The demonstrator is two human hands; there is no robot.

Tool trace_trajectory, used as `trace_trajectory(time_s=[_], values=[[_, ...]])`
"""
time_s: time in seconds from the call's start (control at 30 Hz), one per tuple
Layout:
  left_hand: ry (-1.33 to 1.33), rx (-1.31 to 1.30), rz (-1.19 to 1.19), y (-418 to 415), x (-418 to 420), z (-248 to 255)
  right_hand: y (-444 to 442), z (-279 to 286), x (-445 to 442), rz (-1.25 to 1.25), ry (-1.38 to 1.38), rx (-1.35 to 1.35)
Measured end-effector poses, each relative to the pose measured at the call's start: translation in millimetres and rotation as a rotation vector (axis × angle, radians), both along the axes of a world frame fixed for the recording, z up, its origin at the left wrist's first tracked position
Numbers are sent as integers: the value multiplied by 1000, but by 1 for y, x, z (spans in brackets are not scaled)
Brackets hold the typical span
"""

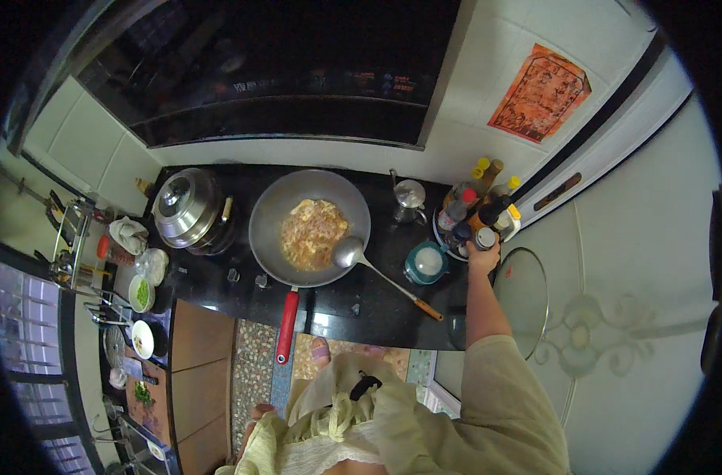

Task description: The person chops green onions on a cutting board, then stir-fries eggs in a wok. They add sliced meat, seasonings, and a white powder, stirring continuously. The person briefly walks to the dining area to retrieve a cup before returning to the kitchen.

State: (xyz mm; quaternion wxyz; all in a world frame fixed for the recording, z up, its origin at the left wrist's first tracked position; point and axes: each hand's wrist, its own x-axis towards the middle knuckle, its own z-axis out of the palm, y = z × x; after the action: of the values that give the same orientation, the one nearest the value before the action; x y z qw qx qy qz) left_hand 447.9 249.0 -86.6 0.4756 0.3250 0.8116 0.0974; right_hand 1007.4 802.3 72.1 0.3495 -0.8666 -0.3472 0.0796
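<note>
My right hand [484, 257] reaches to the condiment bottles at the counter's right end. Its fingers wrap around a small jar with a pale lid [485, 238], among or just in front of the bottles. Low at my left side, my left hand [262, 411] is only partly visible, and its fingers are hard to make out. In front of me a grey wok [268, 228] with a red handle [287, 326] holds egg pieces in brownish liquid [313, 231]. A metal ladle [350, 252] lies with its bowl in the wok and its wooden-tipped handle over the counter.
Close to my right forearm is a teal-rimmed container of white granules [427, 262]. A metal pot with a lid [409, 195] stands behind it. A glass lid [521, 297] leans at right. Left are a lidded steel pot [186, 208], a bowl of chopped greens [142, 293] and a cleaver [136, 369].
</note>
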Motion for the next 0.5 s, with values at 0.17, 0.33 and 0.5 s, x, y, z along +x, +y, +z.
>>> trace_trajectory(time_s=[0.17, 0.33, 0.5], values=[[-31, -40, 33, -8, -1, 6, -3, -5, 10, 101, 66, 223], [-132, -36, 56, -5, -3, 4, -19, 12, 1, 214, 137, 543], [-266, 40, 53, 8, -10, 5, -47, 88, -59, 524, -135, 517]])
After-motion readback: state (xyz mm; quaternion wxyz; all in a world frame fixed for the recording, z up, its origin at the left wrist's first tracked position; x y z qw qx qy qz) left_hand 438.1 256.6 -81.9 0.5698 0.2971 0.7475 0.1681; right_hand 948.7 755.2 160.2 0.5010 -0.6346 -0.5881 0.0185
